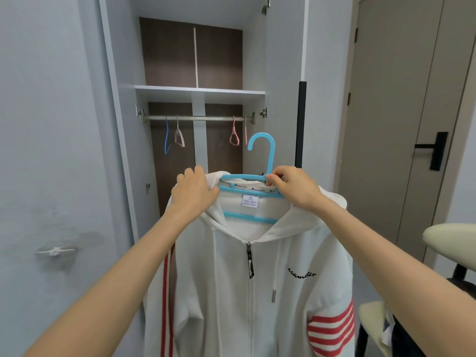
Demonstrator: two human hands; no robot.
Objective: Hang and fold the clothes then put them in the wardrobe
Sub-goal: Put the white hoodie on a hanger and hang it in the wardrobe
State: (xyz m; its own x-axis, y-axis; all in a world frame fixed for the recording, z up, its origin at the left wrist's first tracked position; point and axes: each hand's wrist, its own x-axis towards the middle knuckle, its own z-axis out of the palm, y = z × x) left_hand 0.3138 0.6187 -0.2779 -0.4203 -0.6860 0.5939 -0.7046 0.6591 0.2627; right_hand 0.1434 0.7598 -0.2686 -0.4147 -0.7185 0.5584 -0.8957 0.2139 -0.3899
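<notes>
Near the open wardrobe (201, 90), its far rail (195, 118) holding bare hangers (179, 137), the hoodie (231, 292) sits on a blue hanger (269, 153), left hand (195, 191) gripping its shoulder, right hand (293, 188) pinching the hanger's neck; its hem is cut off below.

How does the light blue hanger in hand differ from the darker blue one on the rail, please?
The light blue hanger carries a white hoodie; the darker blue hanger is bare. The light one is gripped by the right hand, face-on; the darker hangs from the rail, edge-on. Both have hooks.
</notes>
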